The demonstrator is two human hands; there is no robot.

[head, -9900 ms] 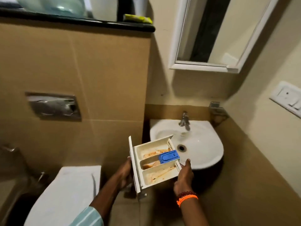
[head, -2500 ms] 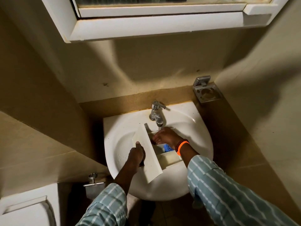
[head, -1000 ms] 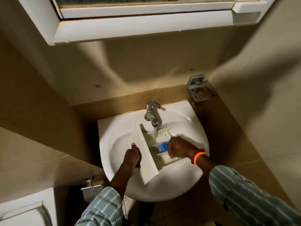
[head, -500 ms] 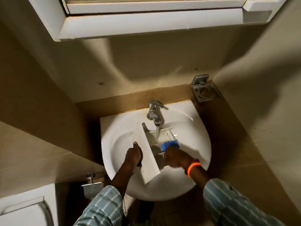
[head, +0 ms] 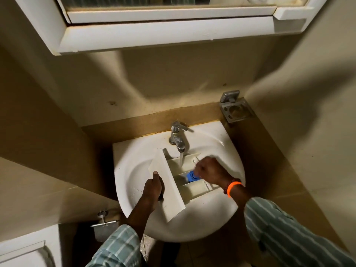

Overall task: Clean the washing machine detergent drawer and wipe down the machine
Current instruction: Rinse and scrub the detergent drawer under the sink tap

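Note:
A white detergent drawer [head: 169, 182] lies in the white sink [head: 134, 166] under the chrome tap [head: 178, 137]. Water runs from the tap into the drawer's far compartment. My left hand [head: 154, 187] grips the drawer's front panel from the left. My right hand [head: 209, 171], with an orange band at the wrist, has its fingers curled over the middle compartment, right at the blue insert [head: 191, 177]. Whether the fingers pinch the insert is hidden.
A white mirror cabinet [head: 163, 29] hangs low over the sink. A metal holder [head: 235, 108] is fixed to the wall at the right corner. A valve [head: 104, 220] sticks out at the lower left, beside a white toilet tank [head: 23, 251].
My right hand has moved back from the near compartments to the blue insert. Water keeps running from the tap. My left hand still holds the front panel.

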